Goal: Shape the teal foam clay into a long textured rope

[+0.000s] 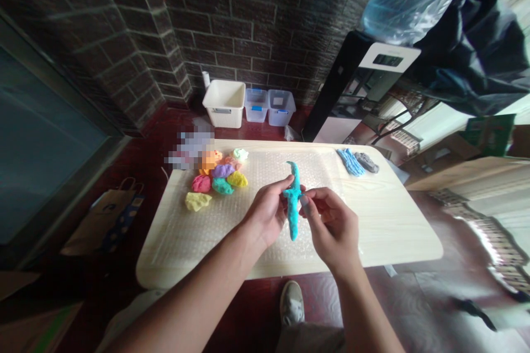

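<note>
A turquoise clay figure (293,216), shaped like a small dagger or sword with a curved tip and a short crosspiece, is held upright above the table. My left hand (269,209) grips it from the left, the thumb lying along its upper part. At the right end of the crosspiece, my right hand (333,223) pinches with thumb and index finger. Several soft lumps of clay lie to the left on the table, among them a purple lump (222,170), a teal lump (222,186) and a red lump (201,183).
Bubble wrap (265,168) covers much of the pale table (397,231). A blue knitted bundle (350,162) and a grey bundle (366,162) lie at the back right. Beyond the table stand a white bin (226,102), two clear boxes and a water dispenser (339,88).
</note>
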### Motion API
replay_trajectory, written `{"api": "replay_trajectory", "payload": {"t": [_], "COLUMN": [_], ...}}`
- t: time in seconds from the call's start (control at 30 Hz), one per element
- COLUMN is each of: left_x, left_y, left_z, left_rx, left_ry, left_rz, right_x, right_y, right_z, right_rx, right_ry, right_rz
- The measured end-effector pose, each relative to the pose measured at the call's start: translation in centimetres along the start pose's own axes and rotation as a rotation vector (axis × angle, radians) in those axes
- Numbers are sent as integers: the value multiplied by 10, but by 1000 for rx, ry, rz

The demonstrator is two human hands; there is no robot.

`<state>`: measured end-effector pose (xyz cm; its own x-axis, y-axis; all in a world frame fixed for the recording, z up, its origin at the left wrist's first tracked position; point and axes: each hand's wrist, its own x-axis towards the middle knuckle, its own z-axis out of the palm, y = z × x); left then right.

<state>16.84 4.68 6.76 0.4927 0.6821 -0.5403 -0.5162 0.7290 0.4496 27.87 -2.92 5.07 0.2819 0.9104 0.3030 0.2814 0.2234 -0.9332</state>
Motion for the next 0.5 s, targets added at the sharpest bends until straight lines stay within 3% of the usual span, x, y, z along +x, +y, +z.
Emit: {"api": "replay_trajectory", "payload": {"t": [0.33, 0.5], "left_x": [2, 1], "left_y": [-4, -5], "left_z": [-4, -5], "left_rx": [78, 92], "left_ry": [13, -51], "left_rz": [12, -11], "right_x": [-1, -2], "right_y": [4, -2], "right_z": [-1, 4], "right_rx": [66, 140], "right_ry": [-1, -47], "right_rz": [4, 68]}}
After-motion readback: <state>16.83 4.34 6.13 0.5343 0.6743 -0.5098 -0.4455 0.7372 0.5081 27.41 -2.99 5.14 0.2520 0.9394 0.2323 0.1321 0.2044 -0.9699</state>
